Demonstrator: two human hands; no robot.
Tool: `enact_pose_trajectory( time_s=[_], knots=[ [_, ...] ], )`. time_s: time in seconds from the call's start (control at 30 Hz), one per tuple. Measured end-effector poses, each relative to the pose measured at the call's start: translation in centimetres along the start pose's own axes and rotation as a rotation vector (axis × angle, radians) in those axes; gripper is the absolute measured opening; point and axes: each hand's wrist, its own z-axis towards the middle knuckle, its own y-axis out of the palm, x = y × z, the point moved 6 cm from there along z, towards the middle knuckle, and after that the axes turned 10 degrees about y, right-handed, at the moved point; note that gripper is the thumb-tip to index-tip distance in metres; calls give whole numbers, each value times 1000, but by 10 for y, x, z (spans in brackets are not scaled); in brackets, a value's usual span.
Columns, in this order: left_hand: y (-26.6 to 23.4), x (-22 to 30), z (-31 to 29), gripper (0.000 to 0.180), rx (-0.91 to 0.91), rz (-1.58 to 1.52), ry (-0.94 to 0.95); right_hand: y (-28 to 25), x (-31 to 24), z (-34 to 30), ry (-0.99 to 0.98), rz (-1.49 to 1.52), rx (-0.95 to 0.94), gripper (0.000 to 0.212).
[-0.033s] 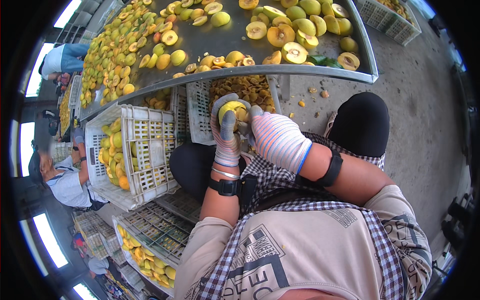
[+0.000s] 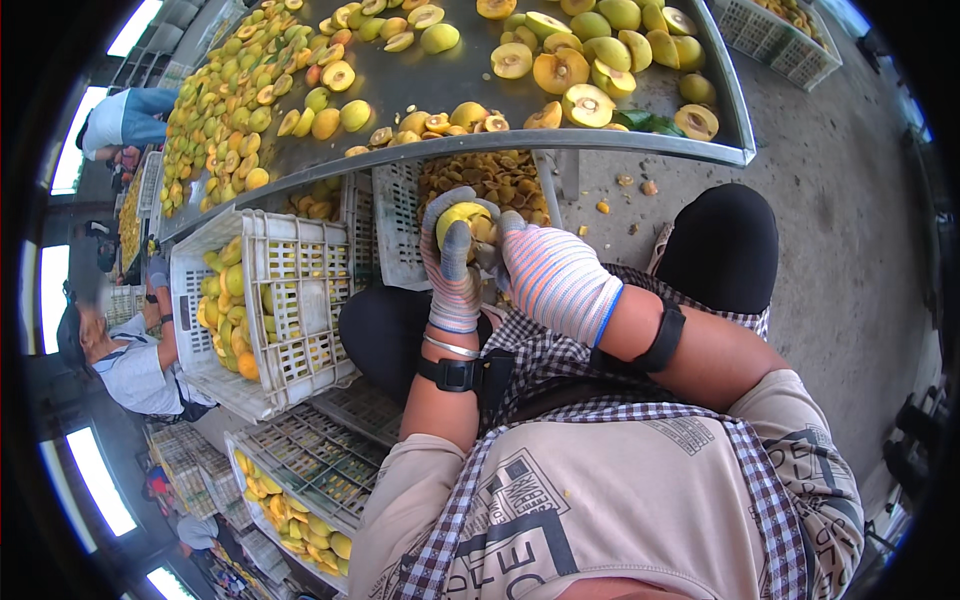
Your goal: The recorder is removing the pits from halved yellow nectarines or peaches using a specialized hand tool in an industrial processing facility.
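My left hand (image 2: 455,240), in a grey-palmed striped glove, is wrapped round a yellow peach (image 2: 466,218), apparently cut, with paler flesh toward the right. Close against its right side is my right hand (image 2: 530,255), gloved in white with pink and blue stripes. Its fingers are curled together, and what they grip, if anything, is hidden. Both hands are raised over my lap, just short of the metal table (image 2: 440,148). Below and beyond them, a crate (image 2: 402,225) contains many small brownish-yellow pieces.
Halved and whole peaches (image 2: 588,105) lie on the table, with a dense spread at its left. A white crate of peaches (image 2: 300,300) stands by my left knee, with another crate (image 2: 320,455) nearer. Fruit scraps dot the concrete floor (image 2: 830,250). A co-worker (image 2: 140,355) is at the left.
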Motion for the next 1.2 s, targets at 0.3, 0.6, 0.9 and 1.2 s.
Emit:
enact_pose_trajectory(
  time_s=[0.3,0.6,0.9,1.2],
  knots=[
    [6,1,6,43,22,-45,-51,16,13,17,51,242,-92,31],
    [5,-13,2,45,114,-154,-187,23,18,22,75,304,-107,33],
    [6,-6,5,50,87,32,-185,31,23,25,40,335,-126,36],
    [6,-8,3,53,35,164,-15,62,38,39,22,420,-100,35]
  ],
)
